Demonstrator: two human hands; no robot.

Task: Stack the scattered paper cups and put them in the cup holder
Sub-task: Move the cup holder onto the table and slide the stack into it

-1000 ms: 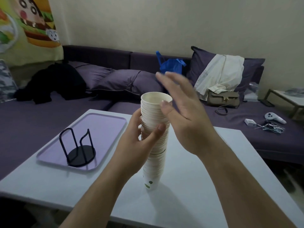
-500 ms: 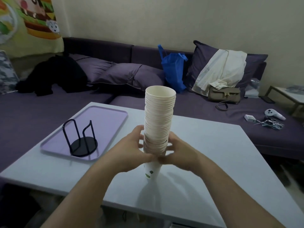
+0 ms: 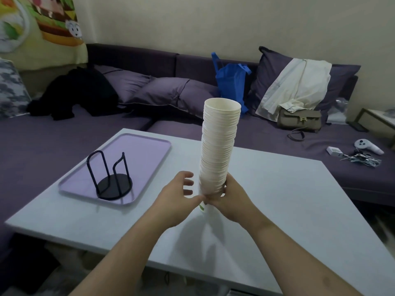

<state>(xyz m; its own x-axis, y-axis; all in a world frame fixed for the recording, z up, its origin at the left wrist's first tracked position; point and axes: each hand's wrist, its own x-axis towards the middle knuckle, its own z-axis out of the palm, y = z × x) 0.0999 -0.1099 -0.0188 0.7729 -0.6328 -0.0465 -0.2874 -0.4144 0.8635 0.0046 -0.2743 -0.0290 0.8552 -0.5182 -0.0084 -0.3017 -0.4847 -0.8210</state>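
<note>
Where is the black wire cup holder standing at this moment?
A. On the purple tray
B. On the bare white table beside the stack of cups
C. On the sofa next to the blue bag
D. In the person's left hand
A: the black wire cup holder stands upright and empty on the purple tray, to the left of the cup stack held in the hands.

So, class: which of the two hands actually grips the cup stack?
The right hand: its fingers wrap the stack of paper cups near the bottom. The left hand is spread beside it.
</note>
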